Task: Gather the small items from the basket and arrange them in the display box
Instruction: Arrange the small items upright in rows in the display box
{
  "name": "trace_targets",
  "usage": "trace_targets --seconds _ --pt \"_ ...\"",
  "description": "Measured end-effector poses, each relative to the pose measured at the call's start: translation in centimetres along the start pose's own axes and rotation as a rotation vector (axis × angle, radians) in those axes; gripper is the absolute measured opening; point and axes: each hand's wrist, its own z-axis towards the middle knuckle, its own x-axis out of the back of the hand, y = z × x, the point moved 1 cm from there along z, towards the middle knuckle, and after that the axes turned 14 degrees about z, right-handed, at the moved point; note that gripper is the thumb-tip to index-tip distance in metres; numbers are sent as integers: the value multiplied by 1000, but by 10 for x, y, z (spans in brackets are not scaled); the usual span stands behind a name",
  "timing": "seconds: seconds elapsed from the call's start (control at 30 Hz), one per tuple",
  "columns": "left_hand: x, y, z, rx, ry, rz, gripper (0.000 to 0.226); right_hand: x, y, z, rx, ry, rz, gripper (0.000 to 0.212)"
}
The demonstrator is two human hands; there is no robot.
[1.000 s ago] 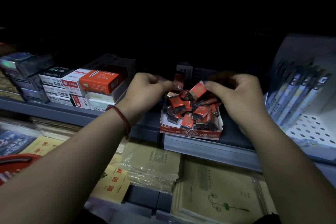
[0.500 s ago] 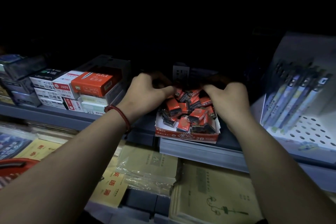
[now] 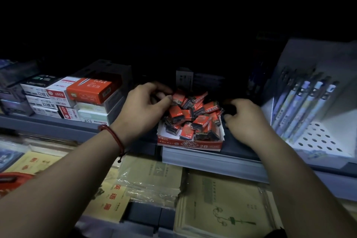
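Small items [image 3: 193, 120] heaped in display box [image 3: 189, 144], long axes pointing everywhere

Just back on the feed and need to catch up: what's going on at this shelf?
A person works bare-handed at the display box on the shelf. The left grip pinches one red packet at the top left of the heap. The right grip curls at the heap's right edge; whether it holds anything is hidden. The heap lies jumbled, not in rows.
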Motion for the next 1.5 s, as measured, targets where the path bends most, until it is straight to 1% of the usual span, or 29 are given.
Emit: trace_targets --seconds 0.1,0.17,0.23,0.3,0.4,0.43,0.5,0.6,0.7,0.83,0.87,0.93,1.0,1.1,1.17,1.23,1.3,1.43,1.5 --pt "0 -5 -3 12 1 26 11 -2 2 0 13 -39 28 29" --pt "0 -9 -7 25 -27 40 14 -6 3 -1 27 -74 33 24" --pt "1 -12 -11 41 -74 29 19 -9 6 -2 24 -104 55 25" --pt "6 -9 -19 51 -154 30 35 -11 8 -5 32 -122 40 30" --pt "17 -3 -31 51 -275 29 72 -16 6 -12 27 -108 59 41" --pt "20 -1 -34 57 -303 7 78 -17 6 -15 20 -94 79 43" --pt "23 -1 -39 68 -350 -32 82 -19 6 -17 8 -69 111 46" --pt "24 -5 -42 34 -392 -77 90 -16 7 -18 -10 -78 157 48" --pt "26 -7 -44 -22 -454 -39 102 -16 2 -21 -31 -60 217 45" --pt "31 -15 -40 -47 -415 133 113 -27 -8 -30 -49 15 239 31" --pt "34 -19 -38 -43 -403 149 114 -31 -11 -33 -68 8 281 29" --pt "40 -28 -35 -19 -395 154 116 -36 -15 -39 -75 -37 347 34" --pt "46 -38 -34 -6 -397 139 118 -40 -17 -43 -29 -111 364 37" --pt "54 -50 -32 20 -379 114 124 -41 -22 -47 67 -240 317 44" --pt "60 -57 -32 46 -364 87 127 -37 -28 -51 157 -346 185 48" --pt "64 -64 -31 61 -372 72 125 -34 -33 -54 218 -428 45 47" --pt "65 -69 -32 61 -371 82 123 -35 -35 -56 265 -464 -42 49" --pt "66 -71 -38 48 -362 95 123 -40 -36 -54 303 -502 -146 66" --pt "67 -71 -40 57 -340 85 122 -42 -35 -53 309 -506 -170 67"
